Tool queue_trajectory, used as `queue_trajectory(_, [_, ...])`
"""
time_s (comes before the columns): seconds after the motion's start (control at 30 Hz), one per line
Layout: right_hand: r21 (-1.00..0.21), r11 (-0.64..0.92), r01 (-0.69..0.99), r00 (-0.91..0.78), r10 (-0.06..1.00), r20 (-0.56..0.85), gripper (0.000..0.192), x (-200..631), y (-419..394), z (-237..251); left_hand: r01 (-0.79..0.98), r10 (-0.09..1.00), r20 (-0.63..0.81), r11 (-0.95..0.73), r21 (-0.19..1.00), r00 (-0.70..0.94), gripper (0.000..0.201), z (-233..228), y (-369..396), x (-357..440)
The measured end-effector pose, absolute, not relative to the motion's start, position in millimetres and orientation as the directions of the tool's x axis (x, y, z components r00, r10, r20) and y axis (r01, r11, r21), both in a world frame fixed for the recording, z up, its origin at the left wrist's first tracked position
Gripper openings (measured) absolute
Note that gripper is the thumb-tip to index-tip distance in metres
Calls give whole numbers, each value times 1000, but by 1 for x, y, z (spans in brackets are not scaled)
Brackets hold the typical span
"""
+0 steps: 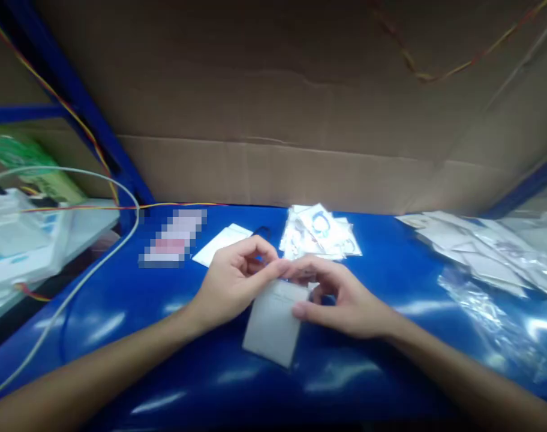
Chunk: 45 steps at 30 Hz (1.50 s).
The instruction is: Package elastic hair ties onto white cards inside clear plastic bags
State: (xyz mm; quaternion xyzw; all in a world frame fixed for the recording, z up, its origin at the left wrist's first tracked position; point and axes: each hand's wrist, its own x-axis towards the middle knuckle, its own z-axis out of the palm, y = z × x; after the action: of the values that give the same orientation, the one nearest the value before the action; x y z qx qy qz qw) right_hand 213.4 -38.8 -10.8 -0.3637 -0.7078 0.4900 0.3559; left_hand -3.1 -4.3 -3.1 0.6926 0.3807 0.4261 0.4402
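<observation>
Two bare hands meet at the centre of the frame over a glossy blue tabletop [120,318], working a small grey-white pouch [273,321] that hangs tilted just above the surface. The left hand [233,282] comes in from the lower left, forearm stretched across the blue, its grip pinching the pouch's top edge between thumb and fingertips. The right hand [340,300] reaches in from the lower right, thumb pressed on the pouch's right side, fingers curled and closing on the same top edge. The fingertips of both hands touch.

Open blue surface lies in front of and left of the hands. Behind them, toward the upper centre, sits a stack of printed packets [319,233]; a white card [222,243] lies to its left. Clear plastic bags [484,252] crowd the right edge. A cardboard wall [273,120] closes off the back, and a grey cable [75,288] curves down the left side.
</observation>
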Motion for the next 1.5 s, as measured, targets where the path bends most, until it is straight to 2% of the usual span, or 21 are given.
queue_trajectory(0.23, [-938, 299, 178, -502, 847, 175, 29, 212, -40, -15, 147, 912, 230, -293, 945, 339, 31, -6, -5, -3])
queue_trajectory(0.33, [-951, 287, 113, -491, 848, 198, 29, 212, -39, -14, 148, 914, 207, -271, 951, 348, 32, -7, -5, -3])
queue_trajectory(0.53, [-964, 239, 118, -530, 836, 142, 22, 213, -37, -14, 152, 903, 224, -295, 943, 366, 29, -8, -5, -3])
queue_trajectory(0.8, [-998, 30, 58, -436, 900, 2, 29, 213, -35, -14, 58, 840, 277, -342, 938, 466, 23, -6, 1, -6])
queue_trajectory(0.9, [-999, 41, 19, -417, 908, 29, 34, 214, -36, -12, 72, 824, 263, -343, 937, 502, 22, -5, 2, -6])
queue_trajectory(1.03, [-997, 77, -31, -408, 909, 83, 26, 214, -37, -10, 113, 853, 232, -318, 941, 468, 22, -3, 2, -6])
queue_trajectory(1.17, [-996, 83, 21, -442, 894, 65, 24, 214, -36, -11, 158, 860, 259, -358, 920, 440, 21, -3, 0, -5])
queue_trajectory(1.33, [-995, 78, 59, -415, 909, 46, 25, 215, -34, -13, 160, 873, 231, -325, 932, 429, 23, -1, 0, -4])
queue_trajectory(1.5, [-990, 106, 95, -367, 928, 64, 27, 220, -34, -9, 214, 904, 233, -323, 922, 359, 40, 3, 19, -15])
